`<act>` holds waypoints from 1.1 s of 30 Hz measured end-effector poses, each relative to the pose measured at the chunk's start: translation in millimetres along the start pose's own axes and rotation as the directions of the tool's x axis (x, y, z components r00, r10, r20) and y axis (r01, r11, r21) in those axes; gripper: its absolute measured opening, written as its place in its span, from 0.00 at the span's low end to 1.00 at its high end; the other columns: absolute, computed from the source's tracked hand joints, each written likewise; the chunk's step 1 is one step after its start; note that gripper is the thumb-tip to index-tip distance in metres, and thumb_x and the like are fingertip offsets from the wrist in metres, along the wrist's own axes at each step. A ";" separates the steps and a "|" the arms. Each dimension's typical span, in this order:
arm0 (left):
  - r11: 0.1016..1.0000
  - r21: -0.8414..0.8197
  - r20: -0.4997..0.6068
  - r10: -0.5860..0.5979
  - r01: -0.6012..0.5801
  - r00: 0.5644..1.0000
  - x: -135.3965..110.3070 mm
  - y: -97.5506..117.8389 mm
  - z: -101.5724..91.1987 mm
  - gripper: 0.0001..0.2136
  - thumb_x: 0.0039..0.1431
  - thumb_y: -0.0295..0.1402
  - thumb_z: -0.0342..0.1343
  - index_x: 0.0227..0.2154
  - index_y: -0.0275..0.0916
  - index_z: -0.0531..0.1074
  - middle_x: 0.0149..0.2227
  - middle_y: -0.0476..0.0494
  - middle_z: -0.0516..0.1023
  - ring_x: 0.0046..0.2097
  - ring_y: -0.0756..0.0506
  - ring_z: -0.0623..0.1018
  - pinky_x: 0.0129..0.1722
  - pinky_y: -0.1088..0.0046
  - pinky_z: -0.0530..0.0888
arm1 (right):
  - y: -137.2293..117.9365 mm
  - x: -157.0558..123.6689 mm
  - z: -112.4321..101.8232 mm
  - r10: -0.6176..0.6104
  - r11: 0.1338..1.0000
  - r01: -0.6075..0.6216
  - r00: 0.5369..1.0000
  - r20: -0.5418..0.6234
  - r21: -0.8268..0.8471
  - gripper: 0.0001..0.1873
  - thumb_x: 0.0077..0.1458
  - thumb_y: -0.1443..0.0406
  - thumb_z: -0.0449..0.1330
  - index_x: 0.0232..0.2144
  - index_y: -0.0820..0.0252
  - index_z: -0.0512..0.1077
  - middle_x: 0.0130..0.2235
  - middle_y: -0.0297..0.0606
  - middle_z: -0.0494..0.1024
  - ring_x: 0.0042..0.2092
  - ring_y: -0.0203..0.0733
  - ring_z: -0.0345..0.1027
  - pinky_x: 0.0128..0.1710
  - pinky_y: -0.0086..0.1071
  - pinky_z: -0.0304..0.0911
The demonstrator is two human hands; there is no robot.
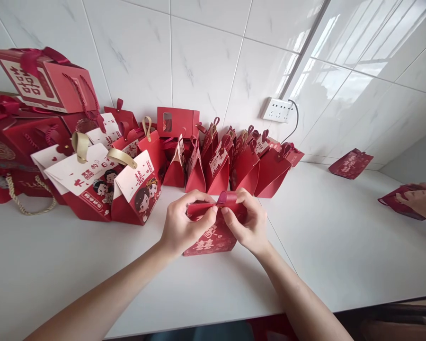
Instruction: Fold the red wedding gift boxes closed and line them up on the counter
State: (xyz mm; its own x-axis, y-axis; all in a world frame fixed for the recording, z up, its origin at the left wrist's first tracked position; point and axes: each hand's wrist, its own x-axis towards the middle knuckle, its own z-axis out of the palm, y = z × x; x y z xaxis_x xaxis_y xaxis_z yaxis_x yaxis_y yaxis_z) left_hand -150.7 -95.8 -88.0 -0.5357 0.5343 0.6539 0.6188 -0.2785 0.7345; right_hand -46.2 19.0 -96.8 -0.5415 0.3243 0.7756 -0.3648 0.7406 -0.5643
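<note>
A small red paper gift box (209,239) with gold characters stands on the white table (341,246) right in front of me. My left hand (184,223) pinches the left side of its top flap with closed fingers. My right hand (246,221) grips the right side of the top, at the red ribbon handle (227,197). Both hands press the flaps together at the box's top edge.
A row of finished red gift boxes (234,163) lines the tiled wall behind. Larger red-and-white boxes (92,182) and stacked red bags (42,80) fill the left. A flat red box (350,164) lies far right. Another person's hand (421,201) holds a red piece at the right edge. A wall socket (277,110) sits above.
</note>
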 end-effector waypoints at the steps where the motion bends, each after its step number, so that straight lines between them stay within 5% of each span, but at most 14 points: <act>1: 1.000 0.001 -0.001 0.000 0.000 1.000 0.0 -0.2 0.1 0.01 0.50 0.27 0.58 0.26 0.38 0.72 0.26 0.55 0.78 0.30 0.54 0.78 0.32 0.87 0.74 | -0.4 0.2 -0.1 0.017 1.000 -0.017 1.000 0.000 0.001 0.03 0.54 0.69 0.58 0.30 0.57 0.67 0.29 0.32 0.70 0.29 0.34 0.62 0.29 0.30 0.59; 33: 0.998 0.052 0.005 -0.045 0.045 0.999 -1.0 -0.9 0.2 0.04 0.51 0.32 0.56 0.24 0.38 0.72 0.25 0.52 0.76 0.28 0.52 0.75 0.31 0.80 0.73 | -2.4 5.3 -3.2 0.119 0.988 -0.125 0.991 0.066 0.089 0.05 0.51 0.71 0.56 0.25 0.58 0.66 0.26 0.30 0.66 0.27 0.33 0.59 0.26 0.29 0.56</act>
State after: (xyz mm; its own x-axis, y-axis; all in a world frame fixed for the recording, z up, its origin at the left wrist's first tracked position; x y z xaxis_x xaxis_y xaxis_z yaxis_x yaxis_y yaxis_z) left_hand -150.6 -95.9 -89.3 -0.5600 0.5506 0.6191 0.6230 -0.2127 0.7527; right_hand -45.8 20.9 -90.4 -0.6299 0.3710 0.6823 -0.3604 0.6386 -0.6799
